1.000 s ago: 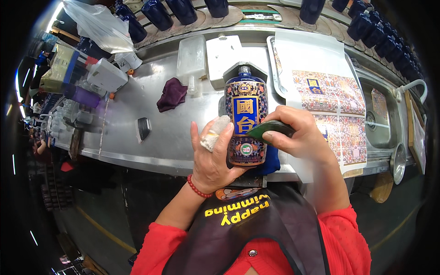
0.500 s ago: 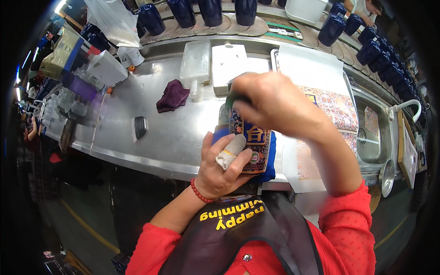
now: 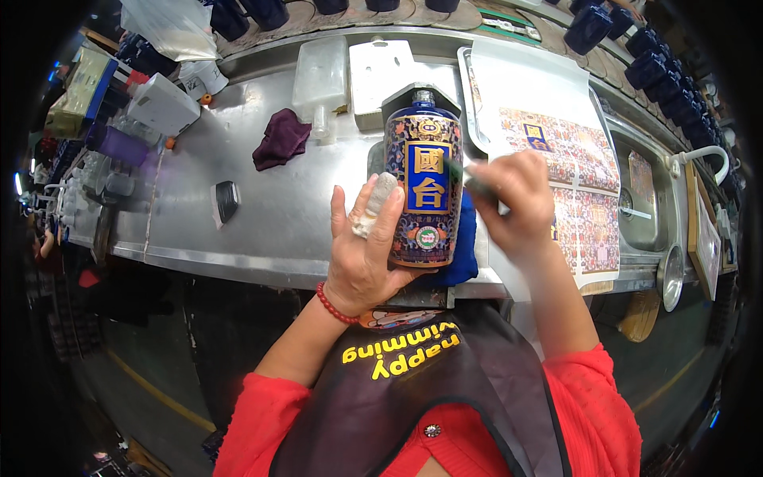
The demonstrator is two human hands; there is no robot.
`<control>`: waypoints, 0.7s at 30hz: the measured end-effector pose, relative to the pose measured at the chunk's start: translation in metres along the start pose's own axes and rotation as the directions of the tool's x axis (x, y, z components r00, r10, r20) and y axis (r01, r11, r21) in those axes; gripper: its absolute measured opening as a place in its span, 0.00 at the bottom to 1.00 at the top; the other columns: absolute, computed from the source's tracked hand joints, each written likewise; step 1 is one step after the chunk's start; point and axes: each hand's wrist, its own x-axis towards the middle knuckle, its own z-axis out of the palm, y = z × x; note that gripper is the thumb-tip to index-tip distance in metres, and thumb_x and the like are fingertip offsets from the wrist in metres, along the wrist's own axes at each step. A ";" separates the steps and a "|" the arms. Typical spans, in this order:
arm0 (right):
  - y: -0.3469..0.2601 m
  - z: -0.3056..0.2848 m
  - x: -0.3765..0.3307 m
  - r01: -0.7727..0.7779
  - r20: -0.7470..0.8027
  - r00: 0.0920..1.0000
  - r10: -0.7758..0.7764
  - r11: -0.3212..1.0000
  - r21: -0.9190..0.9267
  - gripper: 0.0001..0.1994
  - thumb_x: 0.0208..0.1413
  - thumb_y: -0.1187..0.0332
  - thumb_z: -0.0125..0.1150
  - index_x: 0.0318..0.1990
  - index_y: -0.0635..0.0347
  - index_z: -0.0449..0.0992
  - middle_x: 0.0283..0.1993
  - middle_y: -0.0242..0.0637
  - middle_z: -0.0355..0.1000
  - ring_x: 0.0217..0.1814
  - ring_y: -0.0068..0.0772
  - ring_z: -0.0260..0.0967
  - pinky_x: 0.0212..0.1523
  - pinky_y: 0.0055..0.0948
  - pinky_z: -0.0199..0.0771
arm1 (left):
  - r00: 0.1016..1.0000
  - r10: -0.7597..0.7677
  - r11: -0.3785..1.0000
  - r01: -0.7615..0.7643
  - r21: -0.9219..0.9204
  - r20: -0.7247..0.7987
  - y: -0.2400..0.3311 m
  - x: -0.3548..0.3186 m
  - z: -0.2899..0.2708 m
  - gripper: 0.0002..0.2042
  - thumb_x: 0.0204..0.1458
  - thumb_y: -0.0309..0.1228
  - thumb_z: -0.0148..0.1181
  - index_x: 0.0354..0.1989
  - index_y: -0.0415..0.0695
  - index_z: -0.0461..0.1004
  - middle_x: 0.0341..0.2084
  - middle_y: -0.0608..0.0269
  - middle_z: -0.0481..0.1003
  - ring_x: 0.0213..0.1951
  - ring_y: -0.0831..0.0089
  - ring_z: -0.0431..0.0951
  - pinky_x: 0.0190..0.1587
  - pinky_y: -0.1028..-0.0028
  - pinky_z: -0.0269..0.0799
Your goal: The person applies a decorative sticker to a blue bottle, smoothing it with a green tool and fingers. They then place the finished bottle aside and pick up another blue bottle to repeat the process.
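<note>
A dark blue bottle (image 3: 424,230) with an ornate patterned label and gold characters lies tilted in front of me, its neck pointing away. My left hand (image 3: 365,250) grips its left side near the base. Pale wrappings cover one finger of that hand, and a red bead bracelet circles the wrist. At the bottle's right edge, my right hand (image 3: 515,193) is closed around a dark green scraper-like piece (image 3: 472,183), blurred by motion. Beneath the bottle shows a blue cloth (image 3: 467,245). Behind its neck sits a dark angular block (image 3: 447,99).
Printed label sheets (image 3: 592,151) lie on the right beside a sink (image 3: 664,187) with a white faucet (image 3: 710,157). A purple cloth (image 3: 282,139), a small black-and-white piece (image 3: 226,201), a clear container (image 3: 320,75) and a white box (image 3: 380,67) rest on the metal table. Dark blue bottles (image 3: 590,30) stand on the conveyor behind.
My right hand has moved from the bottle's upper part down to its right side, uncovering the label and neck. My left hand still holds the bottle; the view has shifted slightly.
</note>
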 end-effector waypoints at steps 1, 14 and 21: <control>-0.005 -0.005 -0.002 0.151 0.042 0.988 -0.151 0.988 0.016 0.16 0.45 0.77 0.71 0.44 0.54 0.81 0.32 0.30 0.67 0.33 0.33 0.64 0.39 0.37 0.62 | 1.000 -0.008 1.000 0.008 0.000 0.007 0.000 -0.002 0.000 0.50 0.42 0.53 0.76 0.69 0.36 0.61 0.59 0.43 0.73 0.64 0.41 0.70 0.72 0.39 0.41; 0.000 -0.010 -0.002 -0.038 0.266 0.959 -0.094 0.892 0.451 0.14 0.44 0.70 0.73 0.41 0.54 0.81 0.31 0.33 0.70 0.34 0.37 0.70 0.41 0.36 0.64 | 0.985 -0.069 0.996 0.060 0.065 0.157 0.021 0.006 -0.010 0.50 0.44 0.48 0.75 0.74 0.42 0.54 0.67 0.38 0.62 0.69 0.38 0.60 0.69 0.31 0.33; 0.014 -0.004 -0.002 -0.770 0.326 0.593 0.737 0.399 0.498 0.10 0.60 0.68 0.68 0.42 0.65 0.76 0.34 0.33 0.77 0.36 0.18 0.72 0.38 0.22 0.73 | 0.984 -0.076 0.980 0.103 -0.167 0.163 -0.003 -0.010 -0.006 0.49 0.55 0.56 0.63 0.73 0.31 0.50 0.62 0.41 0.70 0.67 0.42 0.67 0.72 0.38 0.36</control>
